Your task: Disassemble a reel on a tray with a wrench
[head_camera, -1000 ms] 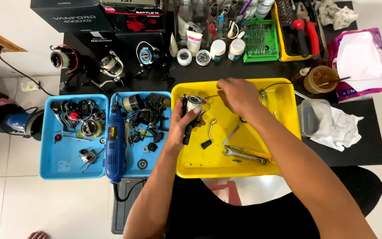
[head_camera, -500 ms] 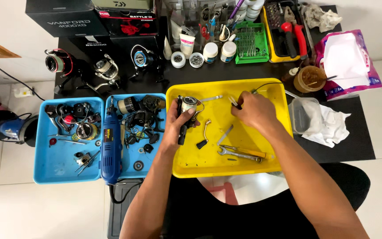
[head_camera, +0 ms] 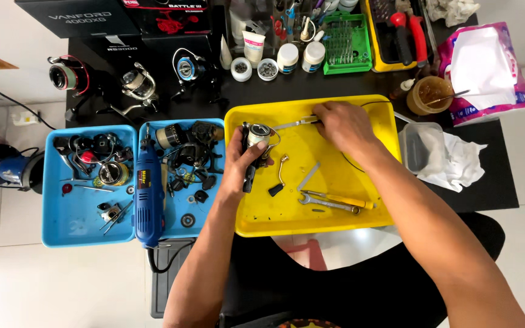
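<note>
Your left hand (head_camera: pixel 242 165) sits near the middle of the frame, its grip clenched around a fishing reel (head_camera: pixel 256 138) held just above the left part of the yellow tray (head_camera: pixel 372 220). Your right hand (head_camera: pixel 343 124) is to the right of it, over the upper part of the same tray, its fingers closed on a thin metal tool (head_camera: pixel 294 124) whose tip points left toward the reel.

On the tray floor below your hands lie a small curved handle part (head_camera: pixel 279 176), a wrench (head_camera: pixel 328 205) and a yellow-handled tool (head_camera: pixel 343 199) just beside it.

Left of the yellow tray, two blue trays (head_camera: pixel 74 231) hold loose reel parts, and a blue rotary tool (head_camera: pixel 148 197) lies across where they meet. Along the upper edge of the black desk (head_camera: pixel 493 182) stand more reels (head_camera: pixel 138 84), small jars (head_camera: pixel 287 58), a green bit holder (head_camera: pixel 347 44) and a pink tissue pack (head_camera: pixel 487 61) at the upper right. A crumpled white tissue (head_camera: pixel 457 161) rests right of the yellow tray.
</note>
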